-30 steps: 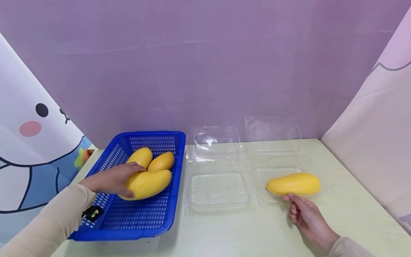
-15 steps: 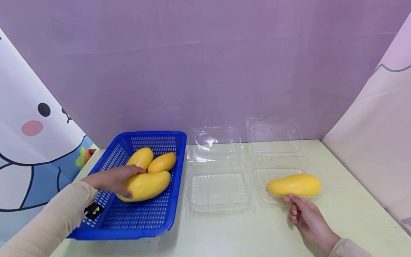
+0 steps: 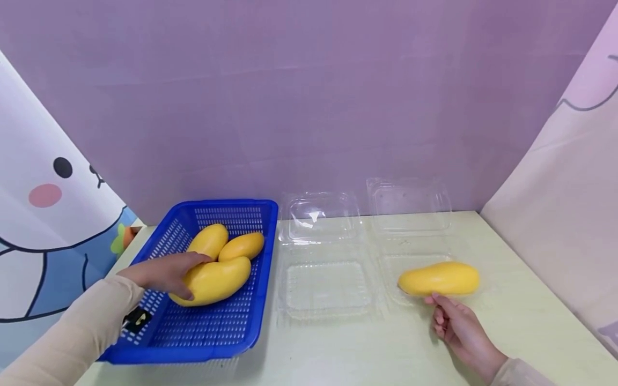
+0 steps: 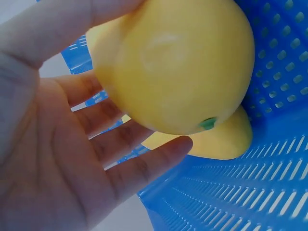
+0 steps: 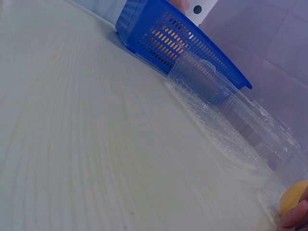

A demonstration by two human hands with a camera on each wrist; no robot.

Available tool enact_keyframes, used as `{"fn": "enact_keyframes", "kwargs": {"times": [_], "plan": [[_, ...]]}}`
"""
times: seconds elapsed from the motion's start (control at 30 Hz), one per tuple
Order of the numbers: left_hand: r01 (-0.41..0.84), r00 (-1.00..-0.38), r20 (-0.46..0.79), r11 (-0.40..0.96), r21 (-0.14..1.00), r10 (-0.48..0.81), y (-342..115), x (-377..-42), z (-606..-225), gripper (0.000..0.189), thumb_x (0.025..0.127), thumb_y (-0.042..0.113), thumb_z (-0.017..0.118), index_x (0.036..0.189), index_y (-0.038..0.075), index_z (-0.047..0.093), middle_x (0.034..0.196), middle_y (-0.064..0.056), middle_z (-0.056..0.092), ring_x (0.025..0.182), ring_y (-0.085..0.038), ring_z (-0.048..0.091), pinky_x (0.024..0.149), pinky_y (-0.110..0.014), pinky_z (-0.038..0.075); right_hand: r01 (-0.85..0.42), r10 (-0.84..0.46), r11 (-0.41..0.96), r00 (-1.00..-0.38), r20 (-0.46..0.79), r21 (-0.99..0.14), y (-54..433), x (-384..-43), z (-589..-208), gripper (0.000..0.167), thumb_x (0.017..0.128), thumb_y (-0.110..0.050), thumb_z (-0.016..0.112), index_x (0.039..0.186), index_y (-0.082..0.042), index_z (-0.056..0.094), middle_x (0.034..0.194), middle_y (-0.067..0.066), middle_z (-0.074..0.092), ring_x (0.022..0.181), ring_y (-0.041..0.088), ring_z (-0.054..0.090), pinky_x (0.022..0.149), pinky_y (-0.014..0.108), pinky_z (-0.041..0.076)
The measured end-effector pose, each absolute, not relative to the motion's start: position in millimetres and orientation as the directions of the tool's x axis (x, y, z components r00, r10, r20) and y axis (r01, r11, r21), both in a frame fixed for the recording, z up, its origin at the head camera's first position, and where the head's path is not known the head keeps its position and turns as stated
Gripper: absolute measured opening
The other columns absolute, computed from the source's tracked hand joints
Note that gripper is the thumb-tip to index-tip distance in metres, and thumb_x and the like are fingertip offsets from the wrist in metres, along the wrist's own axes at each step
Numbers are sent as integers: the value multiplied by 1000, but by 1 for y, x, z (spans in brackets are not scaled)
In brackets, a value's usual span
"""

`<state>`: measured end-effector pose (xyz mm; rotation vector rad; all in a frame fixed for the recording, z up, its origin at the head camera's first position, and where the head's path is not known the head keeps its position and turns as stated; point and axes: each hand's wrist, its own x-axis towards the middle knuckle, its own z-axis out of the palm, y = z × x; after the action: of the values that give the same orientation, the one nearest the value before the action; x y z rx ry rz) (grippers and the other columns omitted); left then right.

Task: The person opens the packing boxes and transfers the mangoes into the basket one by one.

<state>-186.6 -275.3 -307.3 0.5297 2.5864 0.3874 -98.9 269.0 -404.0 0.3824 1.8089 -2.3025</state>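
Observation:
In the blue basket point(image 3: 207, 351), my left hand point(image 3: 174, 272) grips the left end of a large yellow mango point(image 3: 219, 281), thumb on its near side and fingers across its far side. The left wrist view shows this mango point(image 4: 178, 62) up close with a green spot at its tip. Two more mangoes, a yellow one point(image 3: 210, 240) and a slightly more orange one point(image 3: 242, 245), lie behind it. On the right, another mango point(image 3: 439, 279) lies in an open clear plastic container point(image 3: 393, 262). My right hand point(image 3: 463, 332) pinches that container's front rim between thumb and forefinger, other fingers curled.
A second open clear container point(image 3: 328, 287) stands between the basket and the right container, its lid point(image 3: 321, 217) tilted back. The right container's lid point(image 3: 410, 206) also leans toward the purple backdrop point(image 3: 309, 96). Printed cloths hang at both sides of the pale table point(image 3: 338, 354).
The gripped mango has shifted slightly left and toward me in the basket, along with my left hand. The orange mango behind has moved a little. My right hand stays at the container's rim.

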Motion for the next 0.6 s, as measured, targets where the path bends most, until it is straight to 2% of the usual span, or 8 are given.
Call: {"fn": "enact_keyframes", "kwargs": {"times": [0.37, 0.6], "plan": [[280, -824, -390, 895, 349, 410, -276, -184, -306, 80, 68, 23, 84, 135, 5, 43, 122, -11, 53, 106, -33, 49, 94, -61, 39, 294, 5, -232, -953, -303, -927, 270, -99, -405, 32, 99, -26, 48, 80, -19, 73, 57, -10, 49, 49, 2, 44, 48, 15, 40], [287, -818, -393, 890, 354, 420, -277, -188, -304, 79, 70, 23, 82, 136, 3, 42, 128, -17, 49, 113, -39, 46, 96, -63, 36, 294, 4, -232, -953, -304, -927, 270, -99, -406, 32, 99, -25, 48, 80, -19, 73, 57, -9, 49, 49, 3, 44, 48, 16, 40]]}}
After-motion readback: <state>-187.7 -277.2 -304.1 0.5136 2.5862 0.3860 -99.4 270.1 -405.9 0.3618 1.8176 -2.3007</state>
